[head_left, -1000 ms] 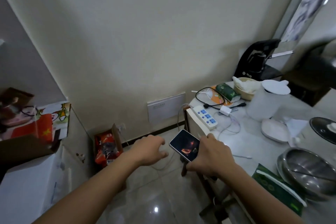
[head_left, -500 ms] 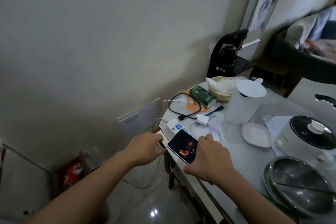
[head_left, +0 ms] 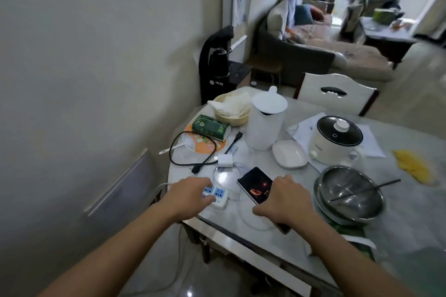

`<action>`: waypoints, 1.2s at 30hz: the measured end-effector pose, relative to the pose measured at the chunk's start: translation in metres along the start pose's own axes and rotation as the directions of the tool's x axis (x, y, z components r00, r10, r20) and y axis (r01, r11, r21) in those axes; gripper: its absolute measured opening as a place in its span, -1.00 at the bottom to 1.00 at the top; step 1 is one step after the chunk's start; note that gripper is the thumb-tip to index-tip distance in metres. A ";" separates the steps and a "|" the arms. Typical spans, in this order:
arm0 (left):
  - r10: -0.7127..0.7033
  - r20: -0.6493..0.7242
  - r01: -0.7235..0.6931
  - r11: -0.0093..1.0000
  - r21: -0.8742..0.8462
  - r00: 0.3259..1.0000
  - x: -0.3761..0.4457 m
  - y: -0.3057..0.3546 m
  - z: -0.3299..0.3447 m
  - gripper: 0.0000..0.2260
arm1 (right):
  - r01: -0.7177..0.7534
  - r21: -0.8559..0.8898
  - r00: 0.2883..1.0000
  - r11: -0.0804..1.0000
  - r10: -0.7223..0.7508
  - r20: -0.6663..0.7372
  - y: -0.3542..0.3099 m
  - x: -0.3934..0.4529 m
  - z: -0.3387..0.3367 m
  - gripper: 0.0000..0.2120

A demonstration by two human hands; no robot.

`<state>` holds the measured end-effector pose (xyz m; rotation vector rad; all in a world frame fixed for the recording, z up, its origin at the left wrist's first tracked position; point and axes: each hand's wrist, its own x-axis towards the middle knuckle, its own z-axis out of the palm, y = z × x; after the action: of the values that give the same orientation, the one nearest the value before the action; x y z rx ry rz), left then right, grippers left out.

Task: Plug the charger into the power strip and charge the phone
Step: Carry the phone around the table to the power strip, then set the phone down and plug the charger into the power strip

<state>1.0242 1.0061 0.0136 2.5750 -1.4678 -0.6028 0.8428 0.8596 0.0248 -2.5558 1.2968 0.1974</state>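
A white power strip (head_left: 218, 196) with blue sockets lies at the table's near left corner. My left hand (head_left: 187, 196) rests on its left part, fingers curled over it. The phone (head_left: 255, 184), its dark screen lit, is tilted in my right hand (head_left: 284, 200), which grips its lower end above the table. A white charger block (head_left: 225, 160) lies unplugged just beyond the strip, prongs pointing left. Its thin pale cable (head_left: 228, 173) loops on the table between strip and phone.
On the marble table (head_left: 398, 229): a black looped cable (head_left: 183, 152), green tissue pack (head_left: 212, 128), basket (head_left: 231, 109), white kettle (head_left: 265, 123), white dish (head_left: 289, 154), small cooker (head_left: 337, 137), steel bowls (head_left: 350, 194). A chair (head_left: 335, 94) stands behind; the wall is left.
The view has swung right and down over the table. My left hand moved onto the power strip. My right hand carried the phone further over the tabletop.
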 end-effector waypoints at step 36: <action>0.096 0.242 -0.090 0.995 -0.034 0.966 0.258 -0.043 0.033 -0.64 | -0.509 0.077 0.859 0.857 0.500 0.110 0.045 0.190 0.132 -0.34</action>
<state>1.1617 0.8132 -0.1017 2.4689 -1.6310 -0.9454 0.9189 0.7272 -0.1550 -2.0438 1.8669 0.3273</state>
